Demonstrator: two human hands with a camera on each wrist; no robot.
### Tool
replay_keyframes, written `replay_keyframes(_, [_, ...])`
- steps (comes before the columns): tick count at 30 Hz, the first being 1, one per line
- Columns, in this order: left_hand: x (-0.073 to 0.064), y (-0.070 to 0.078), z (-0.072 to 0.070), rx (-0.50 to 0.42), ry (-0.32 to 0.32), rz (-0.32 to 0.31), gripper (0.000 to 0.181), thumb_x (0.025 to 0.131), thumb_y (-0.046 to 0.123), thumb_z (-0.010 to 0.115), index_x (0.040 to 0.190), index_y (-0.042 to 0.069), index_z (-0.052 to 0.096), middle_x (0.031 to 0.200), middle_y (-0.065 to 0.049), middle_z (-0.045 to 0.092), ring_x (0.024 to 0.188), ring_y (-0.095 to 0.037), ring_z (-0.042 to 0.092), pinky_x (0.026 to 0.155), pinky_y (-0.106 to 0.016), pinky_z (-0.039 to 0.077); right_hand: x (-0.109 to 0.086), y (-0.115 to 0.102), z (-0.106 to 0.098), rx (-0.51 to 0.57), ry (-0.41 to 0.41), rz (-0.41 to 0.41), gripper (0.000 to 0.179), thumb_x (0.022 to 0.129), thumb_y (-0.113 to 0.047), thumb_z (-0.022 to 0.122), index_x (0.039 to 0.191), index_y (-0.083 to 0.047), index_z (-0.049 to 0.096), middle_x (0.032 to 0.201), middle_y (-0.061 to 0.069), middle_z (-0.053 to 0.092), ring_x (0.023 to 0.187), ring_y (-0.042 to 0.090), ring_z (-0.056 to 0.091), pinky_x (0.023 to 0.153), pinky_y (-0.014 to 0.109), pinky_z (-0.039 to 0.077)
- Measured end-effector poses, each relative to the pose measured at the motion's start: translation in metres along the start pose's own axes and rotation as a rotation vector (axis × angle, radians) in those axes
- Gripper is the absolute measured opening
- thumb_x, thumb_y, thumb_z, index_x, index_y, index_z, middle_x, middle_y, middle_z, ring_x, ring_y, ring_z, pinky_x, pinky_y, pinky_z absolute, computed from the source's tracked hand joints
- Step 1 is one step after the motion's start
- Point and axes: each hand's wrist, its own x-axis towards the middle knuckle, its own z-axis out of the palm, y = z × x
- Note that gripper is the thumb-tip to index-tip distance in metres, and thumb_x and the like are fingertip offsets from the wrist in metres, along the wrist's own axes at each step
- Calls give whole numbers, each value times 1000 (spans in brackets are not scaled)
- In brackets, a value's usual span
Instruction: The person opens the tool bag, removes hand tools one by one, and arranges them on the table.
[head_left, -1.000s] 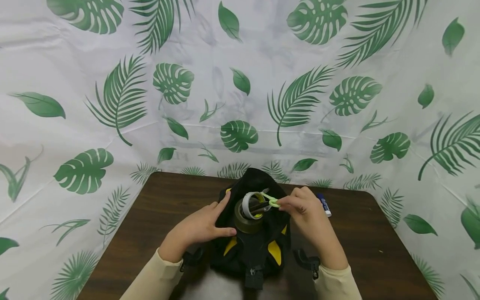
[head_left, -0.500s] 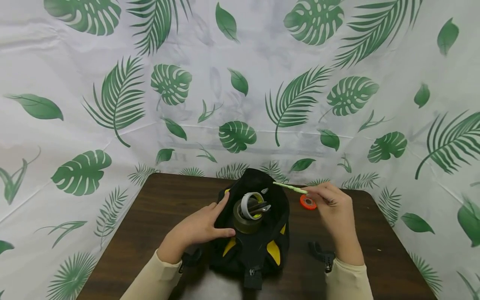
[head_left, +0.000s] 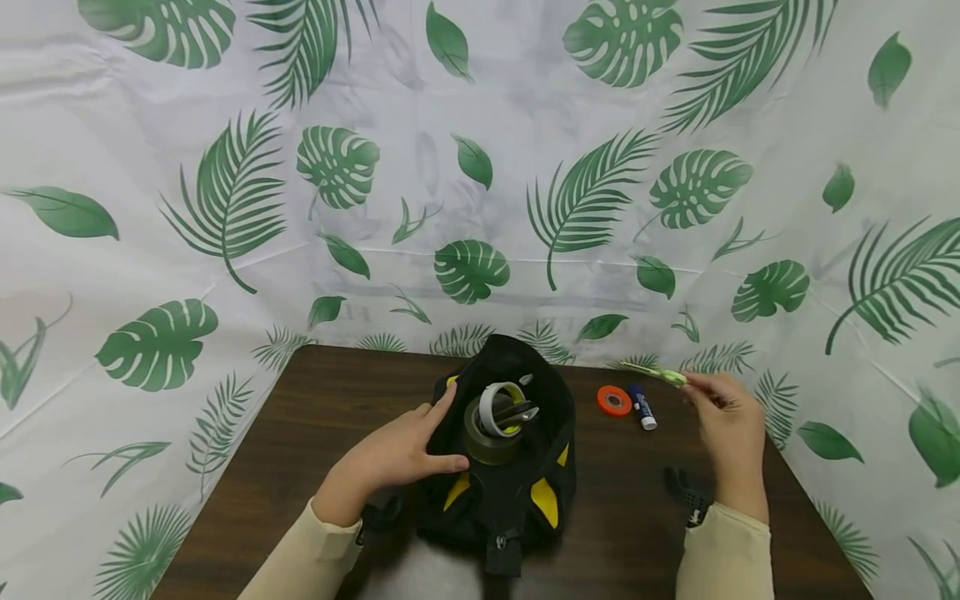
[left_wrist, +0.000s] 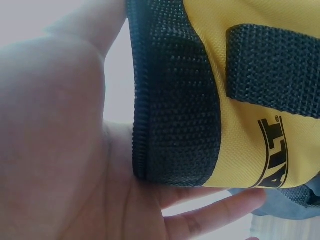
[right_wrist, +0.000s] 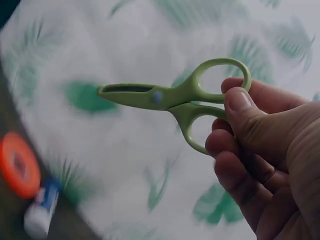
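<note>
My right hand (head_left: 729, 421) holds light green scissors (right_wrist: 165, 97) by their finger loops, pinched between thumb and fingers. The blades are closed and point left, above the table's far right side. My left hand (head_left: 393, 446) rests against the left side of a black and yellow fabric tool bag (head_left: 487, 500), its fingers and thumb extended along it. In the left wrist view the bag's black woven edge (left_wrist: 175, 100) lies against that palm. A brown tape roll (head_left: 489, 452) and a white-and-yellow ring (head_left: 488, 410) show in the bag's open mouth, with dark-handled tools through the ring.
An orange-red disc-shaped roll (head_left: 614, 401) and a blue and white glue stick (head_left: 642, 407) lie on the dark wooden table (head_left: 337, 383), right of the bag. A leaf-print sheet (head_left: 405, 292) hangs behind the table's far edge.
The right hand has moved right from the bag's mouth, carrying the scissors out over the table's right side. The orange-red roll and glue stick now show fully. The left hand has stayed at the bag.
</note>
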Motion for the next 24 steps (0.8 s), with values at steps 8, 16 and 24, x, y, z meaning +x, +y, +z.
replay_keyframes(8, [-1,-1,0,9,-8,1,112,94,81,65,175,42,-3,178,-27,27,162,-46,37,126,-67,37,-6,60,4,-5,14,254,17,100,-6,80,116,-5,85,91,-14,70,73,-8,66,62,9,53])
replay_keyframes(16, [-2,0,-2,2,-6,1,113,94,80,65,175,41,-3,178,-27,26,162,-47,37,126,-67,38,-23,112,17,64,104,342,20,98,-5,82,117,-1,83,87,-17,71,69,-8,67,63,8,55])
replay_keyframes(24, [-2,1,-2,-1,-5,4,111,96,79,65,176,40,-2,178,-28,26,162,-47,36,126,-68,37,-34,136,26,-96,78,349,20,100,-12,82,119,-7,84,98,4,80,73,-11,59,66,11,47])
